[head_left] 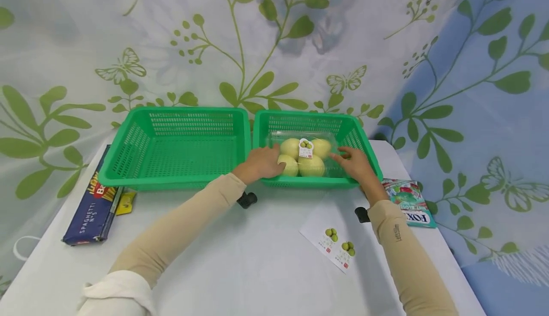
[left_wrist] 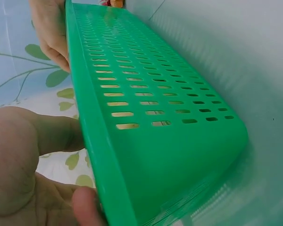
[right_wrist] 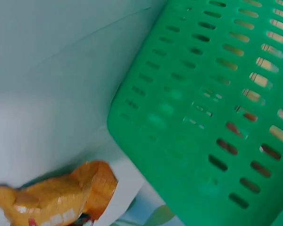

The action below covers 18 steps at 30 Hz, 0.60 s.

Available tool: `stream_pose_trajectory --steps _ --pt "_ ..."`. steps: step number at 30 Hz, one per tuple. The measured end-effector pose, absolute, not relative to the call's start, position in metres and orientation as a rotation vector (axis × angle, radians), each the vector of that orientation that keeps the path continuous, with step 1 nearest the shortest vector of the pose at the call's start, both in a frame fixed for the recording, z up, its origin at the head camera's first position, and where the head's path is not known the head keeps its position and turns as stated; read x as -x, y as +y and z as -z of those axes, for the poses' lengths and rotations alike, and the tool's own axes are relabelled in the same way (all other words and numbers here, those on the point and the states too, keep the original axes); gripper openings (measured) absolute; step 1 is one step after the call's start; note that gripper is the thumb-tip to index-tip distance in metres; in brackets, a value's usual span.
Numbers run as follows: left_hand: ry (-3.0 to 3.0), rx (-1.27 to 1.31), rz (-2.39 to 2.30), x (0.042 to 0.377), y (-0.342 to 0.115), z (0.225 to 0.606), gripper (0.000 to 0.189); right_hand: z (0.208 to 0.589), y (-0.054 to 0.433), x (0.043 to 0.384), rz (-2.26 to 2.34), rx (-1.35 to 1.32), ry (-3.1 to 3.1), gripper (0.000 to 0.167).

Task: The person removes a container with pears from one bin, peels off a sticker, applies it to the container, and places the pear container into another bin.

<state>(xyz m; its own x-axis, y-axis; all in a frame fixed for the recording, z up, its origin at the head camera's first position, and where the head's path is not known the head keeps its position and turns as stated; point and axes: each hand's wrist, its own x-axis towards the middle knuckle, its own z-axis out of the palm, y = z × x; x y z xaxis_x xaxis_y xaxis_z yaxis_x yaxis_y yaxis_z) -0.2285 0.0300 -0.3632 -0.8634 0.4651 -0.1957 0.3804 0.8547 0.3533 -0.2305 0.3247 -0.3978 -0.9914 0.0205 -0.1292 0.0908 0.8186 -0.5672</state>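
Observation:
A clear plastic box of round pale-yellow fruit (head_left: 311, 166), with a white label on its lid, is inside the right green basket (head_left: 309, 182). My left hand (head_left: 262, 162) grips the box's left end, thumb toward the near side. At the opposite end my right hand (head_left: 355, 163) holds the edge, its thumb on the box and its wrist over the basket's rim. In the left wrist view the fingertips of the left hand (left_wrist: 19, 165) are hidden behind the rim. Pale fruit shows through the slots of the basket wall (right_wrist: 188, 141) in the right wrist view.
Another green basket (head_left: 193, 156) stands to the left. A blue spaghetti box (head_left: 92, 211) and a small yellow packet (head_left: 126, 203) lie beside it. Two fruit labels on a white sheet (head_left: 330, 247) lie in front. A green Foxs packet (head_left: 409, 204) is at the right.

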Motion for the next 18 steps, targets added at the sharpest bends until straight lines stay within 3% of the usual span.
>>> stream_pose_trajectory --steps 10,18 --pt "2.778 -0.651 -0.583 0.214 0.028 0.364 0.07 0.397 0.319 0.206 0.943 -0.089 3.142 0.055" --pt "2.788 -0.64 -1.083 0.187 0.003 0.36 0.068 0.396 0.317 0.199 1.177 -0.109 3.254 0.046"
